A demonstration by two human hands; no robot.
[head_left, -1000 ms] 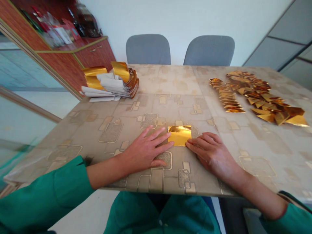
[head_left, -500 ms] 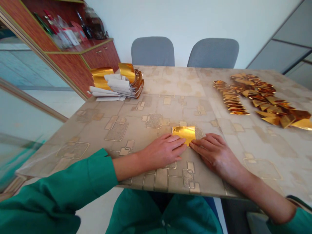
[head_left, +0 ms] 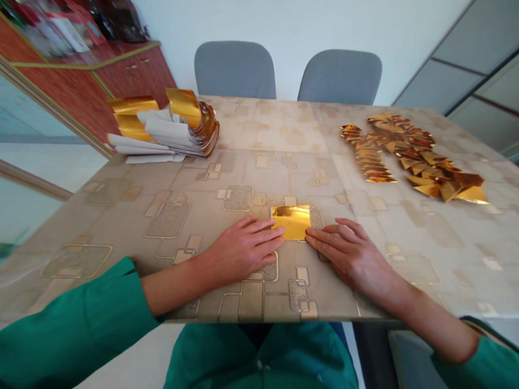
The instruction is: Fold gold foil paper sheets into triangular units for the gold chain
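A small rectangle of shiny gold foil paper (head_left: 292, 221) lies flat near the table's front edge, between my two hands. My left hand (head_left: 241, 248) is palm down with fingers stretched out, its fingertips resting on the lower left part of the foil paper. On the other side, my right hand (head_left: 348, 251) touches the lower right corner with its fingertips; its fingers are extended and lie low over the table. The thumbs are mostly hidden under the hands.
A stack of gold and white paper sheets (head_left: 174, 129) stands at the back left of the patterned table (head_left: 259, 173). Rows of folded gold paper pieces (head_left: 405, 143) lie at the back right. Two grey chairs (head_left: 235, 70) are behind the table, with a wooden cabinet (head_left: 133, 73) on the left.
My left fingers have slid left along the foil paper, uncovering more of its lower edge. My right hand stays at the corner. The whole view has shifted a little.
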